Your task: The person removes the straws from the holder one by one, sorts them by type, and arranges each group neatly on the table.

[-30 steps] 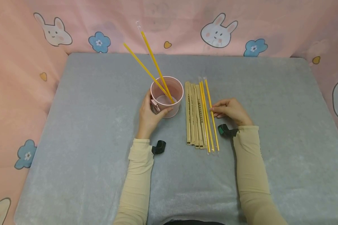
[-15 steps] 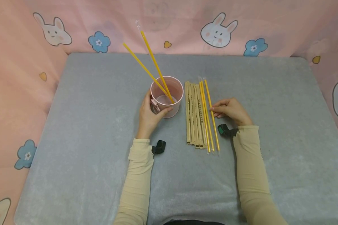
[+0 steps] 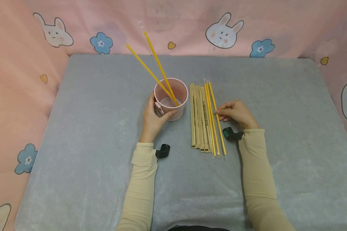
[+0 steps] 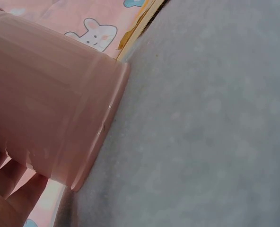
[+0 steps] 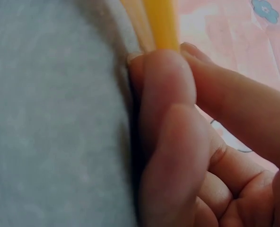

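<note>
My left hand [image 3: 154, 120] holds the small pink bucket [image 3: 179, 114] on its left side, thumb across the front and fingers around the back. Two yellow straws [image 3: 150, 69] lean to the left inside it; a clear wrapper end tops one of them. In the left wrist view, fingers touch the wall of the bucket [image 4: 50, 94]. On the right, my right hand [image 3: 238, 113] pinches the outermost yellow wrapped straw [image 3: 220, 134] near its middle. The right wrist view shows thumb and fingertips closed on that straw [image 5: 161, 23]. Other yellow straws [image 3: 211, 123] lie just left of it.
A row of several brown paper-wrapped sticks [image 3: 199, 118] lies between the bucket and the yellow straws. All of this rests on a grey cloth-covered table [image 3: 104, 160]. A pink curtain [image 3: 188, 19] printed with rabbits and flowers hangs behind and at the sides.
The far end of the pinched straw has shifted slightly left, nearer the other yellow straws. My right hand has moved very slightly left; the left hand and bucket stay practically still.
</note>
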### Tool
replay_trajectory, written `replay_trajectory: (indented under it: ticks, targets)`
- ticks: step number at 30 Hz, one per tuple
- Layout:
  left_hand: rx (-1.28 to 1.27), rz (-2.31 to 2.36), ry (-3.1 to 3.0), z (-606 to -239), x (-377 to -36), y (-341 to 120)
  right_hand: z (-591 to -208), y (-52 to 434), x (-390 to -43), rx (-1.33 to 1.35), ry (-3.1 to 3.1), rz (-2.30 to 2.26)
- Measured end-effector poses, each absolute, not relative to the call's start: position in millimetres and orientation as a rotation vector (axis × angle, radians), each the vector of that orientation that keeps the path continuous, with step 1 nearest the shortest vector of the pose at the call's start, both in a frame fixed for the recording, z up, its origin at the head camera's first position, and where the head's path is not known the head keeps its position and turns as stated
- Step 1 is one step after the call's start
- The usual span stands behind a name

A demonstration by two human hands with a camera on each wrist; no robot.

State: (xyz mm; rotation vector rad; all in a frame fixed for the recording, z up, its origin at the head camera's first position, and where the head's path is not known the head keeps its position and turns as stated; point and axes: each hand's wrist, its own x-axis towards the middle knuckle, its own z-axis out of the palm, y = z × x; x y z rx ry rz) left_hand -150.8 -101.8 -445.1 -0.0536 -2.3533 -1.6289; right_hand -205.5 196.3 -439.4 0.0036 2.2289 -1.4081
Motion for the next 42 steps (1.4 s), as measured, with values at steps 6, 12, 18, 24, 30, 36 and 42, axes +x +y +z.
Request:
replay_trajectory:
  ticks: [6,12,18,24,30,36,42]
  targets:
    - [-0.055,-1.636,-2.346,-445.9,-151.2,-102.0,-439.6,196.0,-205.6,0.0,2.222,-1.398]
    - [-0.064,-1.631,-2.343,-445.8,-151.3,-102.0,-439.3,196.1,-205.2,-0.008,2.222,-1.395]
    - [-0.056,-1.634,-2.345,-444.9,-150.3,-101.7,-439.3,196.1,-205.2,-0.016,2.219,-1.398]
    - [-0.049,-1.633,-2.351,-444.0,-149.8,-101.6,-441.0,196.8,-206.1,-0.017,2.215,-1.399]
    - [-0.05,-1.635,-2.351,-444.1,-150.0,-101.8,-441.0,196.2,-205.4,-0.022,2.217,-1.408]
    - [-0.048,-1.648,-2.347,-444.0,-150.0,-101.5,-440.3,195.7,-205.1,-0.034,2.204,-1.429]
    - [-0.053,-1.652,-2.342,-444.0,-149.9,-101.6,-439.5,195.4,-204.9,-0.035,2.21,-1.436]
